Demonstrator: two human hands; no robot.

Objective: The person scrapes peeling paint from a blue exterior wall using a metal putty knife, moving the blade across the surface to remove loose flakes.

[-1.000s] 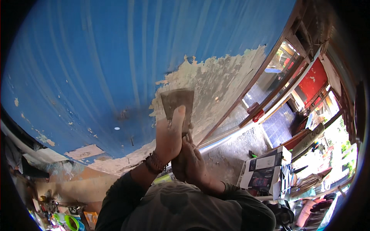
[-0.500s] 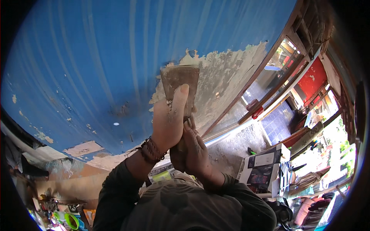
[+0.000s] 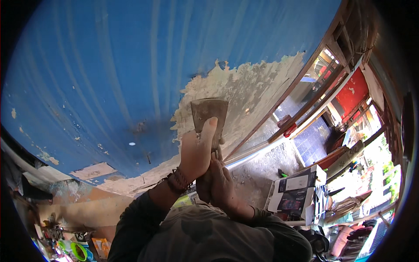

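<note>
A flared, grey-brown metal scraper [image 3: 206, 110] is clamped by the left hand [image 3: 195, 153] and right hand [image 3: 222, 187]. Its blade [image 3: 214, 105] is directed to twelve o'clock, over the peeled beige patch [image 3: 248, 87] of a blue-painted wall [image 3: 122, 70].

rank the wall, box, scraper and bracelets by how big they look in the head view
Largest to smallest:
1. wall
2. box
3. scraper, partly hidden by the hands
4. bracelets

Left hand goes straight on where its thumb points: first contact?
Beyond the scraper it grips, the left hand would probably meet the bare patch of wall; depth at the blade edge is unclear.
</note>
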